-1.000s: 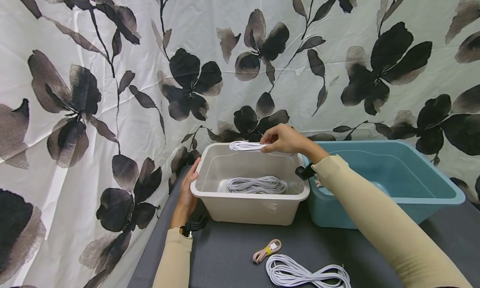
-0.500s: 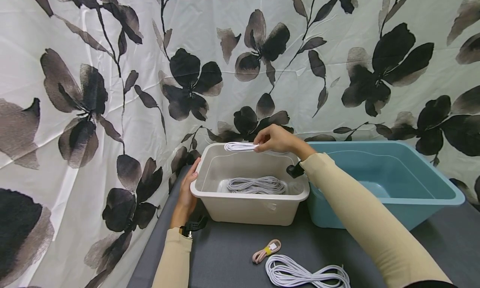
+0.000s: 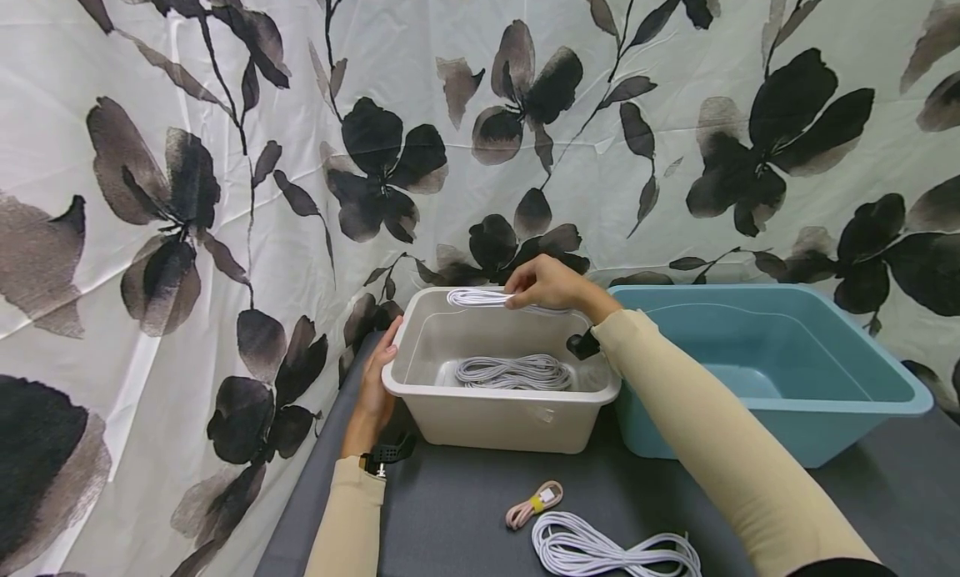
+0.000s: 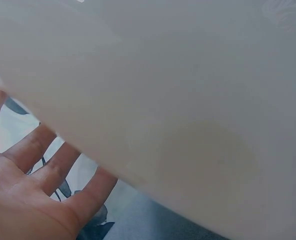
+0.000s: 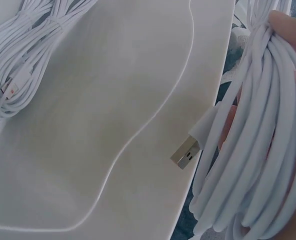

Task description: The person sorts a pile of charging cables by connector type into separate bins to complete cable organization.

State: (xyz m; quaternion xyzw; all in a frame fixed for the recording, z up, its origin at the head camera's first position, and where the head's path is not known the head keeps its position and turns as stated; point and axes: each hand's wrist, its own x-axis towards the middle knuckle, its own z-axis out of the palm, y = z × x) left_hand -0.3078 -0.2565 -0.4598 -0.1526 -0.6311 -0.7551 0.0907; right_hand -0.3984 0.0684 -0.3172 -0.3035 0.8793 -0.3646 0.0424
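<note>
My right hand (image 3: 551,283) grips a bundled white USB cable (image 3: 480,298) by its middle, over the back rim of the beige bin (image 3: 498,418). In the right wrist view, the metal plug (image 5: 185,152) sticks out beside the coils in front of the bin's wall. Two bundles of white cable (image 3: 513,372) lie together on the bin's floor. My left hand (image 3: 375,385) is at the bin's left side, fingers extended along the outside. Its fingertips meet the wall in the left wrist view, where the fingers (image 4: 95,192) look spread and fairly straight.
A blue bin (image 3: 825,352) stands right against the beige one. Nearer me on the dark grey table (image 3: 442,510) lie a small pink cable (image 3: 525,510) with a yellow tie and a larger white cable coil (image 3: 615,552). A floral curtain (image 3: 420,52) hangs behind.
My right hand has shifted slightly left with the white USB cable, mostly in the first half second. The left hand keeps its place on the beige bin.
</note>
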